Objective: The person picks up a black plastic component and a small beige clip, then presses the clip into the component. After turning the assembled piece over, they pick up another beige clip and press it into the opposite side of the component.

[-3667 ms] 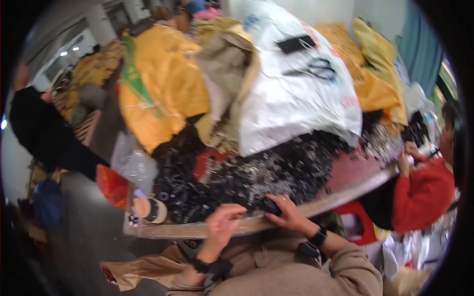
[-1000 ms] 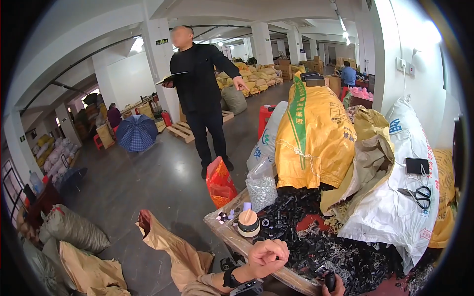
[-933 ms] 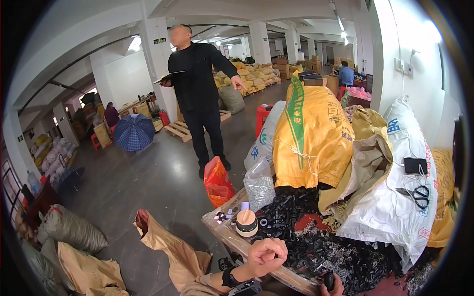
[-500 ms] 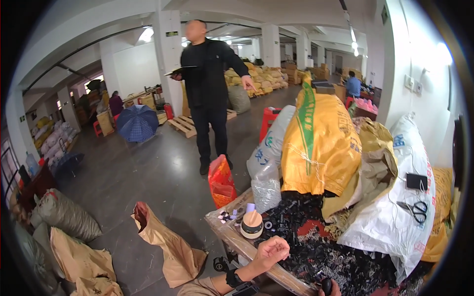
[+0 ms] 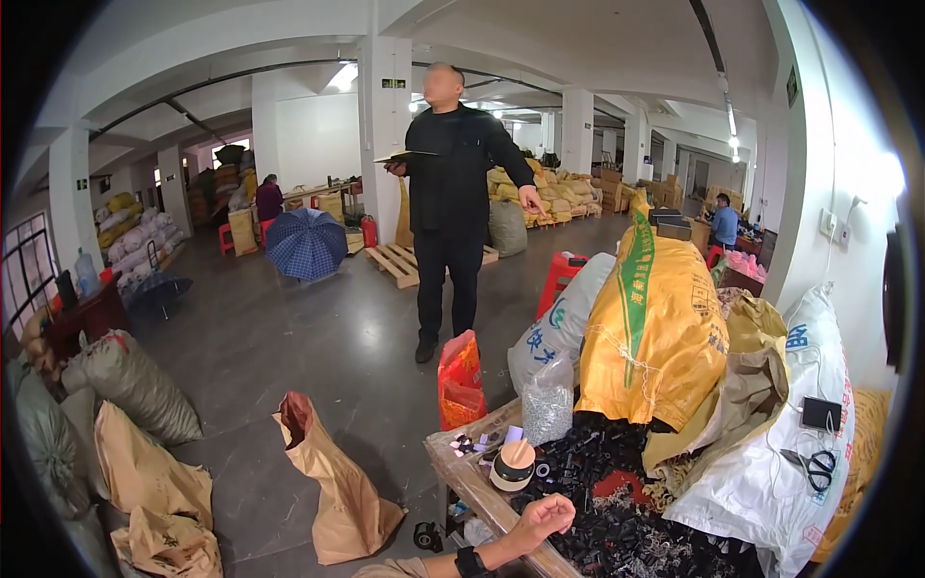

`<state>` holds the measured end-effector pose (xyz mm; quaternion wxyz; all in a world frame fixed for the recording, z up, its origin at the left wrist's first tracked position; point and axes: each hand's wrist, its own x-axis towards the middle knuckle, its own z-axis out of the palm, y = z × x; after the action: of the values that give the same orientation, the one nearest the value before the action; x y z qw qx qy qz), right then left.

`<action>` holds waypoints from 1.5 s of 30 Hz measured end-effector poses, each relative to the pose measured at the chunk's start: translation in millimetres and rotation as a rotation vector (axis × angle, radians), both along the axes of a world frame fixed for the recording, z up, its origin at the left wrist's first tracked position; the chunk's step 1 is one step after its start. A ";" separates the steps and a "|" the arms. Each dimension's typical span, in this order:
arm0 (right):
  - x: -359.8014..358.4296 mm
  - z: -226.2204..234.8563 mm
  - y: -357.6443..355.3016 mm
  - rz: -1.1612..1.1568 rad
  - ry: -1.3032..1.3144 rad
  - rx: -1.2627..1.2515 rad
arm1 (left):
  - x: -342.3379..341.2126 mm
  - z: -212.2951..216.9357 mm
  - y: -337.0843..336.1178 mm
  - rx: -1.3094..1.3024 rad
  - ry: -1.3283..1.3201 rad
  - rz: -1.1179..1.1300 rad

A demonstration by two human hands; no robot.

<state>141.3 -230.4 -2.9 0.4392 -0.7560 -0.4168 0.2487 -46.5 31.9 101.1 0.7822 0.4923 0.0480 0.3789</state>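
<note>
My left hand (image 5: 541, 521) reaches in from the lower edge, with a dark band (image 5: 470, 562) on its wrist. Its fingers are curled together over the near edge of the table (image 5: 515, 513); whatever they may hold is hidden. Just beyond it lies a wide heap of small black plastic parts (image 5: 617, 530), mixed with thin silvery bits. Near the table's left corner stands a round tub (image 5: 512, 466) with a black band and a wooden-looking piece on top, close to a pale purple cylinder (image 5: 514, 434). My right hand is out of view.
On the table rest a big yellow woven sack (image 5: 655, 332), a clear bag of small parts (image 5: 547, 409) and a white sack (image 5: 771, 462) carrying scissors (image 5: 819, 470). A person in black (image 5: 453, 193) stands beyond. An upright brown paper sack (image 5: 337, 491) is on the floor.
The view has tilted up and shifted left, so the scene sits lower and further right. My right hand, which held a dark rounded thing at the lower edge, has left the view.
</note>
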 end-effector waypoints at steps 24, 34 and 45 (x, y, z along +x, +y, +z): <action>7.7 -17.4 0.6 0.017 0.011 0.030 | 22.5 -65.3 5.6 0.104 0.257 -0.013; -30.3 54.5 31.1 0.079 -0.222 0.057 | 66.8 -33.2 -62.5 0.732 0.551 -0.354; -29.2 62.7 33.6 0.050 -0.205 0.201 | 81.6 -27.4 -78.8 0.694 0.709 -0.408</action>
<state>112.0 -196.8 59.7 0.4613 -0.7190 -0.5010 0.1384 35.1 -46.9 73.8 0.5671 0.8190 0.0844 0.0233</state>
